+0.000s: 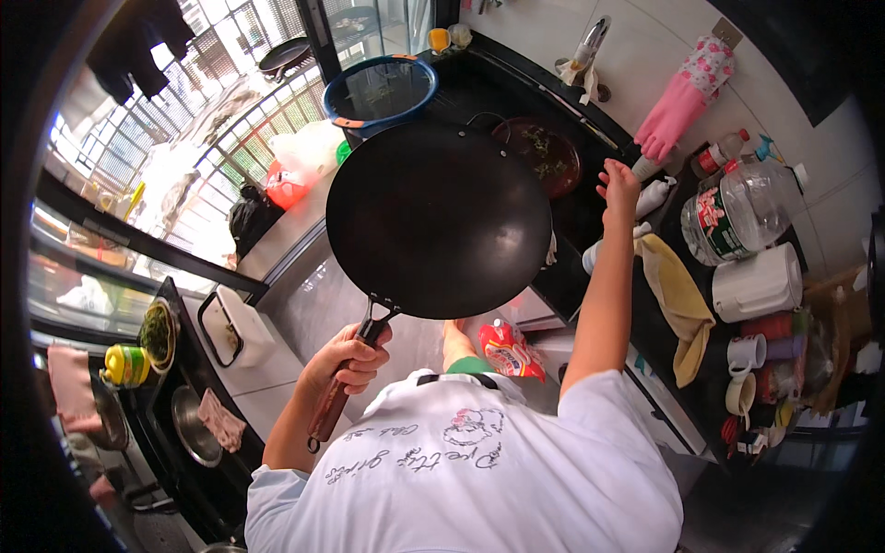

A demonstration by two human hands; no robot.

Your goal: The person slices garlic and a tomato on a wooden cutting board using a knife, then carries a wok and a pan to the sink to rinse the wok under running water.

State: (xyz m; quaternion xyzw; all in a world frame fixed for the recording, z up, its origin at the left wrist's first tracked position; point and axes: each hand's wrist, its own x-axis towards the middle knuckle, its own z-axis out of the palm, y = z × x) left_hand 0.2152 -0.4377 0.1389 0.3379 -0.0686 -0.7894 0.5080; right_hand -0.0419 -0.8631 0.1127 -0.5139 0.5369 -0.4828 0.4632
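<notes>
A large black wok hangs in front of me, its dark bowl facing up toward the camera and showing nothing inside. My left hand grips its brown handle near the metal joint. A thin wire loop handle stands at the wok's far rim. Over the counter at the right, my right hand is raised apart from the wok with nothing visible in it. The fingers curve loosely, near a white squeeze bottle and below a hanging pink rubber glove.
Beyond the wok, a blue-rimmed basin and a reddish-brown bowl hold water and greens, near the faucet. A large plastic jug and yellow cloth crowd the right counter. A red detergent bag sits low ahead.
</notes>
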